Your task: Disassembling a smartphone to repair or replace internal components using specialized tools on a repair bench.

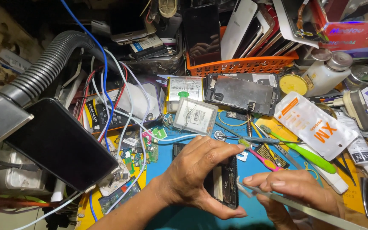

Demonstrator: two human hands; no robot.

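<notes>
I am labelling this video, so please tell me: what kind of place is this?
Most likely a phone repair workbench. The left hand holds an opened phone, another opened phone lies on the blue mat, and an orange basket holds phone screens. Loose circuit boards lie nearby.

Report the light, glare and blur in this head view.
Head view: bright overhead light, sharp at centre; glare on the black phone lying left; left hand shades the opened phone it grips; right hand blurs near the bottom edge; wide-lens bending shows at the corners.
</notes>
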